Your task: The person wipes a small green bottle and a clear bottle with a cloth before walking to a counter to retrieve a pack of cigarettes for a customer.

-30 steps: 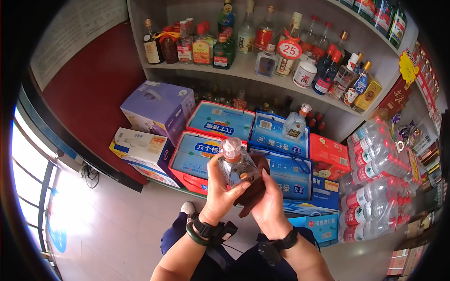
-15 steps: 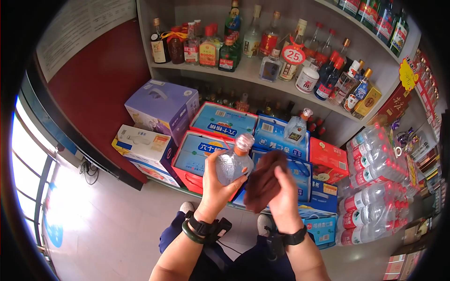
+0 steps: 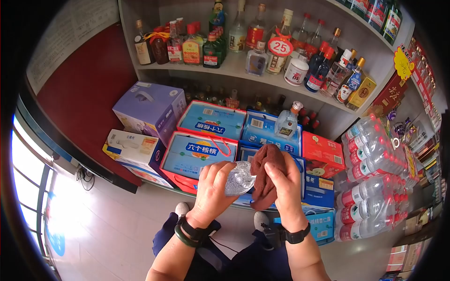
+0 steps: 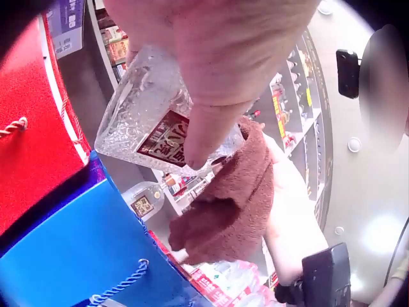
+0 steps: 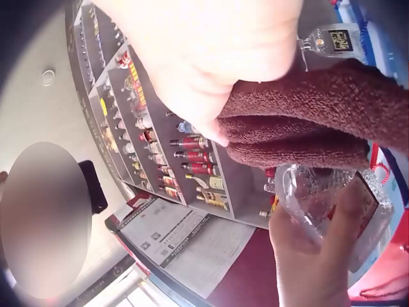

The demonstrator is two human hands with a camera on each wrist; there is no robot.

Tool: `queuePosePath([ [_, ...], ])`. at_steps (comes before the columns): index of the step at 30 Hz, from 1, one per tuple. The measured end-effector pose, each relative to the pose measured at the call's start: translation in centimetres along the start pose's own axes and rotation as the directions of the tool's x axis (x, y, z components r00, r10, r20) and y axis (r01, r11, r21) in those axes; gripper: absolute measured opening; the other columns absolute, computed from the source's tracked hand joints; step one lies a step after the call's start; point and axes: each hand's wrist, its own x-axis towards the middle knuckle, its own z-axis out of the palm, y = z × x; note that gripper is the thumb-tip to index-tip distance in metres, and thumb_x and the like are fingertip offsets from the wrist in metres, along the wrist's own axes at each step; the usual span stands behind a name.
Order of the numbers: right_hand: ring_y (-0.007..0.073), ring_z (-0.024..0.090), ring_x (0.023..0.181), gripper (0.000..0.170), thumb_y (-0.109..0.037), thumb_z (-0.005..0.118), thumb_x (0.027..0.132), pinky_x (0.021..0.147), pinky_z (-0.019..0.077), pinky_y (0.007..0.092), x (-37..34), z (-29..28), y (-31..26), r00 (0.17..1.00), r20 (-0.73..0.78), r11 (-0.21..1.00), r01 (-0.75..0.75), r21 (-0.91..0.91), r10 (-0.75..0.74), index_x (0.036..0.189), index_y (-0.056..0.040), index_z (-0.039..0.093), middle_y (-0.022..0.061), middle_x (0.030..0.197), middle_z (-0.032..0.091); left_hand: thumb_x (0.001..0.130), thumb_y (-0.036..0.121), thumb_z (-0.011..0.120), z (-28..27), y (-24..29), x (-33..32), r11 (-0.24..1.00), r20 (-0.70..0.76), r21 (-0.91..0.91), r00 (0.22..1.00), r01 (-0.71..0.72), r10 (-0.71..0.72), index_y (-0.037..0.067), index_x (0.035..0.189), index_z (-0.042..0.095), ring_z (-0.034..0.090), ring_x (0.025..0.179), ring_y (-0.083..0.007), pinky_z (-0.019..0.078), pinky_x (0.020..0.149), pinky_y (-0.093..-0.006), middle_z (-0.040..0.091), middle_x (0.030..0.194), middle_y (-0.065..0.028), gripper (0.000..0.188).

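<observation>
Left hand has its fingers curled around a clear glass bottle, thumb lying by the dark red label in the left wrist view. Right hand pinches a brown cloth, thumb on the near side; other fingers mostly hidden, can't tell how far they curl. Bottle is off any surface, tilted, held in front of the person above the cartons; cloth touches it and hides one end.

Below the hands: red-rimmed carton with blue top, blue carton behind the bottle and cloth. Second clear bottle stands upright on the blue carton. Left side: purple box, with a white box just in front. Right side: red box, then shrink-wrapped plastic bottles in stacked packs.

Behind, shelf carries a row of liquor bottles, a white jar and a round "25" tag. Black strap on each wrist, green bangle on the left.
</observation>
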Motion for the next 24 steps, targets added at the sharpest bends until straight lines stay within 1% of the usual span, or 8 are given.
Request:
queuePosePath([
  [5,0.011,0.057,0.092,0.036,-0.021,0.065,0.09,0.083,0.0452,0.0259,0.8,-1.7,0.4,0.996,-0.027,0.996,-0.084,0.005,0.084,0.116,0.0014,0.055,0.0043,0.102,0.062,0.045,0.0,0.082,-0.2,0.3,0.1,0.992,0.032,0.101,0.996,-0.081,0.078,0.008,0.122,0.05,0.054,0.106,-0.0352,0.0432,0.092,-0.0442,0.056,0.119,-0.0116,0.084],
  [11,0.0128,0.058,0.093,0.037,-0.023,0.063,0.091,0.083,0.0476,0.0272,0.7,-3.1,0.6,0.934,0.007,0.88,-0.34,0.331,0.358,0.121,-0.0015,0.055,0.0029,0.104,0.061,0.044,0.0,0.083,0.0,0.3,-0.1,0.978,0.046,0.124,0.986,-0.166,0.162,0.008,0.121,0.051,0.054,0.107,-0.0344,0.0441,0.091,-0.0439,0.056,0.119,-0.0117,0.084],
  [17,0.0136,0.056,0.087,0.05,-0.039,0.055,0.095,0.075,0.048,0.0281,0.8,-3.8,0.8,0.938,-0.182,0.786,-0.131,0.604,0.296,0.132,-0.006,0.048,0.0046,0.109,0.06,0.048,0.001,0.082,-0.1,0.2,0.4,0.996,-0.089,0.017,0.993,-0.082,0.083,0.007,0.12,0.05,0.055,0.103,-0.0351,0.0453,0.088,-0.0436,0.058,0.113,-0.0132,0.079],
  [19,0.0156,0.059,0.091,0.054,-0.039,0.054,0.095,0.078,0.0485,0.0291,0.4,-3.2,-0.2,0.972,-0.196,0.866,-0.013,0.499,0.128,0.135,-0.0034,0.046,0.0074,0.114,0.061,0.049,0.001,0.082,-0.3,0.0,0.4,0.997,-0.106,0.041,0.992,-0.058,0.062,0.007,0.12,0.05,0.055,0.101,-0.0352,0.0454,0.088,-0.0436,0.059,0.112,-0.0136,0.078],
  [21,0.0203,0.061,0.099,0.05,-0.029,0.057,0.094,0.083,0.0499,0.0316,1.2,-3.5,-1.8,0.906,0.378,0.978,0.142,0.154,-0.191,0.136,-0.0044,0.045,0.0096,0.118,0.06,0.05,0.002,0.082,-0.5,-0.1,0.5,0.999,-0.092,0.053,0.996,0.008,-0.003,0.007,0.12,0.051,0.055,0.101,-0.0347,0.0456,0.087,-0.0434,0.058,0.112,-0.0136,0.077],
  [22,0.0247,0.062,0.101,0.046,-0.015,0.063,0.09,0.082,0.0514,0.0321,-0.3,-2.4,-2.2,0.965,0.227,0.985,-0.104,-0.138,0.134,0.133,-0.0056,0.049,0.0111,0.121,0.059,0.05,0.002,0.082,-0.7,0.0,0.5,0.998,-0.09,0.055,0.996,0.011,-0.005,0.007,0.12,0.051,0.055,0.101,-0.0347,0.0456,0.087,-0.0434,0.058,0.112,-0.0136,0.077],
  [23,0.026,0.063,0.093,0.041,-0.003,0.066,0.086,0.076,0.0526,0.0322,0.8,-1.5,-0.2,0.812,0.415,0.56,0.583,-0.589,-0.411,0.125,-0.0048,0.053,0.0105,0.115,0.06,0.05,0.002,0.082,-0.9,0.2,0.5,0.998,-0.064,0.056,0.998,0.032,-0.029,0.007,0.119,0.052,0.055,0.101,-0.0346,0.0455,0.087,-0.0435,0.059,0.112,-0.0134,0.075],
  [24,0.0262,0.063,0.092,0.037,-0.002,0.067,0.085,0.075,0.0525,0.0326,0.7,-0.8,0.9,0.829,0.367,0.569,0.557,-0.605,-0.422,0.12,-0.0039,0.055,0.0105,0.112,0.06,0.051,0.002,0.081,-1.0,0.2,0.4,0.997,-0.037,0.057,0.998,0.054,-0.052,0.007,0.118,0.053,0.055,0.101,-0.0345,0.0455,0.087,-0.0435,0.059,0.112,-0.0132,0.073],
])
